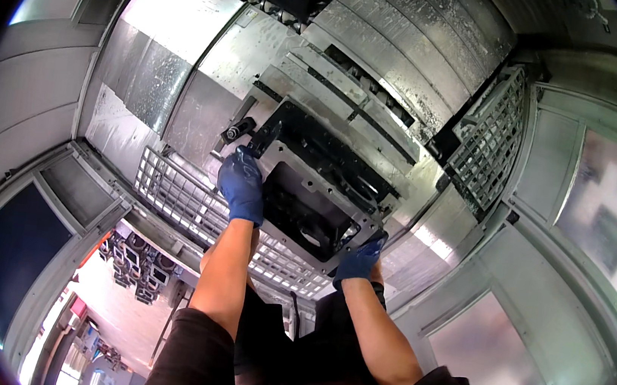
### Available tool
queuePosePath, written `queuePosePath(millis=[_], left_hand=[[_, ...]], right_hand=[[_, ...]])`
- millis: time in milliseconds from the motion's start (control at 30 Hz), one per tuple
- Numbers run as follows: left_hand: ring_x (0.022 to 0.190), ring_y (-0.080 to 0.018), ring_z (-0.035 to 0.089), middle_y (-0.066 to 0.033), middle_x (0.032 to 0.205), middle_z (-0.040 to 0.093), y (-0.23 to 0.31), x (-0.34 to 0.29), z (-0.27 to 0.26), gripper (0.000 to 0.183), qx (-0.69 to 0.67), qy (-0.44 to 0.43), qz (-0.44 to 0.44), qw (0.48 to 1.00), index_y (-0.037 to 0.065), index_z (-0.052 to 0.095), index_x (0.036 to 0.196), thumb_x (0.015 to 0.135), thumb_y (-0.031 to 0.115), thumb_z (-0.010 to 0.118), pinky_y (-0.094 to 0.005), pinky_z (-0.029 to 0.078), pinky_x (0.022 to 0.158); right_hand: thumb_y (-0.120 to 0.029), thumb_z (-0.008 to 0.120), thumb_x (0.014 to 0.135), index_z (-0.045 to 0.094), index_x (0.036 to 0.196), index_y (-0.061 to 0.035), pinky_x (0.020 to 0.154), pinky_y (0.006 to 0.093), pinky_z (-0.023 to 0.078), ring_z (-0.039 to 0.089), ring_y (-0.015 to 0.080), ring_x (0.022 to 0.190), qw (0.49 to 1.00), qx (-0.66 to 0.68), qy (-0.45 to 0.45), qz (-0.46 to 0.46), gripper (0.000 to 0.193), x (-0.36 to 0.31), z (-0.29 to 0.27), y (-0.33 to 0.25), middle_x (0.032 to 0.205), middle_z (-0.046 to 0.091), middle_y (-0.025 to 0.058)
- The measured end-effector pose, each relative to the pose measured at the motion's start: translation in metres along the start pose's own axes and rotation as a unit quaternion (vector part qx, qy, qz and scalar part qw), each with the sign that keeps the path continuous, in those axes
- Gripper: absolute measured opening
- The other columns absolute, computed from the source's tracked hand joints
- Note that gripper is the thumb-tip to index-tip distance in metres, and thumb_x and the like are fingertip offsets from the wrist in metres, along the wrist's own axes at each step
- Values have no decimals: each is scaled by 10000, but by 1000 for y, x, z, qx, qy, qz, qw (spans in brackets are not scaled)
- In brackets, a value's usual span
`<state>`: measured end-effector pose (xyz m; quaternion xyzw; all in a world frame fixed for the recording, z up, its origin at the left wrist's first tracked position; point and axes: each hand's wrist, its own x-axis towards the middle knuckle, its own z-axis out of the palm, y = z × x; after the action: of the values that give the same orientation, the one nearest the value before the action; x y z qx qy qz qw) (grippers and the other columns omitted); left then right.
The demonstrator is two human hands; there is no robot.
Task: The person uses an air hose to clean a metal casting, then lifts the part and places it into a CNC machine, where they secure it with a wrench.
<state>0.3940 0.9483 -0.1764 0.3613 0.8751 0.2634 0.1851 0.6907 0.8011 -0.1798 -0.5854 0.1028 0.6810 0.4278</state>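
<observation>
My left hand (242, 185), in a blue glove, covers one edge of the dark metal housing (314, 212); whether my fingers close around that edge cannot be told. My right hand (358, 260) hides the housing's near corner, its fingertips out of sight behind the rim. The housing's underside and how it seats on the fixture (328, 149) are hidden. The stacked parts (134, 268) beyond the grating are too small to identify. My upper arms are cut off by the lower edge.
</observation>
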Motion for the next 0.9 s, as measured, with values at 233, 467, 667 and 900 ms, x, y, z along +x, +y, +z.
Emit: queuePosePath(millis=[233, 467, 667, 900], left_hand=[[670, -406, 602, -213, 716, 621, 1, 8, -3, 317, 143, 6, 122, 982, 25, 624, 746, 921, 215, 439, -487, 452, 595], [723, -442, 586, -253, 769, 625, 3, 9, -9, 423, 150, -32, 34, 988, -3, 626, 872, 989, 322, 383, -444, 444, 615], [802, -271, 616, -192, 886, 667, 16, 8, -5, 385, 24, -69, 48, 996, 14, 640, 1011, 997, 314, 398, -365, 466, 744], [949, -304, 579, -203, 1081, 603, -3, 14, -5, 477, -10, -66, 242, 968, 24, 506, 1232, 902, 356, 598, -373, 446, 862]], right_hand=[[-505, 323, 967, 467, 1347, -150, 1042, 313, 324, 463, 191, 1185, 996, -8, -63, 64, 539, 4, -11, 7, 1348, 486, 7], [-443, 423, 960, 527, 1217, -119, 911, 304, 421, 527, 160, 1025, 973, -79, 157, -148, 426, -14, 53, 26, 1154, 559, 16], [-304, 410, 1002, 411, 1349, -90, 910, 324, 443, 510, 165, 1090, 896, -228, 172, -339, 407, -30, 78, 19, 1280, 503, 57], [-45, 492, 930, 307, 1432, -68, 1014, 301, 413, 505, 183, 1165, 934, 109, -71, -332, 535, -8, 82, 25, 1319, 476, 101]])
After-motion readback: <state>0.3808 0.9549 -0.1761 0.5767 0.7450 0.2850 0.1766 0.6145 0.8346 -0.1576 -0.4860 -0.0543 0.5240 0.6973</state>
